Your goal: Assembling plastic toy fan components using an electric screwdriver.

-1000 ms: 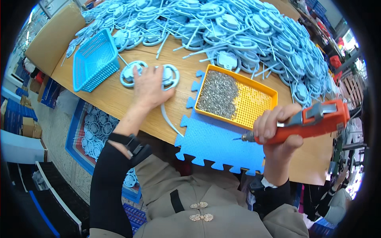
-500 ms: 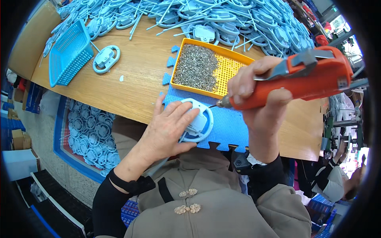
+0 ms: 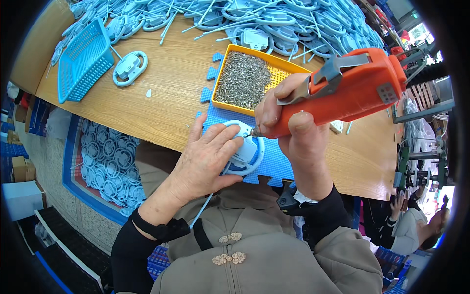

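Observation:
A light-blue plastic steering-wheel-shaped part (image 3: 252,156) with a thin stem lies on the blue foam mat (image 3: 275,165). My left hand (image 3: 208,154) presses it down, fingers spread over its left half and thumb along its near edge. My right hand (image 3: 293,115) is wrapped round an orange electric screwdriver (image 3: 345,93) with a metal lever. The screwdriver's bit reaches the upper middle of the part, close to my left fingertips. Whether a screw sits under the tip is too small to tell. Just beyond, a yellow tray (image 3: 234,108) holds many small screws (image 3: 243,78).
Many similar blue parts (image 3: 274,24) are heaped along the table's far side. A blue basket (image 3: 84,63) and a single part (image 3: 129,68) stand at left. Below the table edge, a bin (image 3: 110,166) holds more blue pieces. Another person (image 3: 413,225) is at far right.
My right hand has moved left with the screwdriver, bringing its bit from the part's right rim onto its middle. My left hand stays on the part. The yellow tray has shifted slightly.

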`<control>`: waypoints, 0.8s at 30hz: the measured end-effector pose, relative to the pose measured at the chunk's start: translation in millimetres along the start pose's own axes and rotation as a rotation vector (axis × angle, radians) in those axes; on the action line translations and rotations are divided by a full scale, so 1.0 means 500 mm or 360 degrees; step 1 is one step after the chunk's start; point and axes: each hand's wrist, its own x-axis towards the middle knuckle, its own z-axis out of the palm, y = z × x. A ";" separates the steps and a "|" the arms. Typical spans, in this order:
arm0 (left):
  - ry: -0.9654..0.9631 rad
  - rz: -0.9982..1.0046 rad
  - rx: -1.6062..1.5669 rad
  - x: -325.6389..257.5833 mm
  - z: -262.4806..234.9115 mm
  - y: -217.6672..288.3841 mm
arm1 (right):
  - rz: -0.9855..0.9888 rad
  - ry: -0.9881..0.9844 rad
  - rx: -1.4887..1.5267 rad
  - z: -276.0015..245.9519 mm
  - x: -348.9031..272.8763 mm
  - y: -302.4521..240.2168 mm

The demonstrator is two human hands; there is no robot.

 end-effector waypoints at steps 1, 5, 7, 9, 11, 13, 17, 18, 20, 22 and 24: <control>-0.0001 -0.0004 -0.0002 -0.001 0.001 0.000 | 0.0120 0.0006 0.0141 -0.002 -0.002 -0.005; -0.0034 0.0004 -0.0009 0.001 -0.001 -0.002 | 0.0081 -0.0086 -0.0057 0.005 0.008 -0.007; -0.0053 0.0005 -0.0035 0.002 -0.001 -0.001 | 0.0119 -0.0100 -0.0050 0.014 0.010 -0.002; 0.0000 0.0021 0.0002 0.001 -0.002 0.000 | 0.0156 -0.0113 -0.0044 0.017 0.011 0.000; 0.0006 0.0027 -0.0001 0.003 -0.003 0.001 | 0.0188 -0.0176 -0.0040 0.016 0.014 0.004; 0.0019 0.0030 0.0008 0.004 -0.005 0.001 | 0.0211 -0.0214 -0.0054 0.013 0.021 0.007; -0.0036 -0.0044 0.0028 -0.016 -0.026 0.007 | 0.0304 -0.0203 0.0104 -0.005 0.034 -0.006; -0.0051 -0.0103 0.0080 -0.034 -0.037 0.012 | 0.0213 -0.0191 0.0080 -0.020 0.036 -0.019; -0.0020 -0.0274 0.0282 -0.106 -0.085 0.000 | -0.0075 -0.0031 0.0068 -0.073 0.040 -0.051; -0.0123 -0.0555 0.0476 -0.172 -0.155 -0.019 | -0.0279 0.0084 0.0104 -0.118 0.064 -0.059; -0.0138 -0.0711 0.0615 -0.203 -0.199 -0.039 | -0.0255 0.0338 -0.0002 -0.150 0.075 -0.061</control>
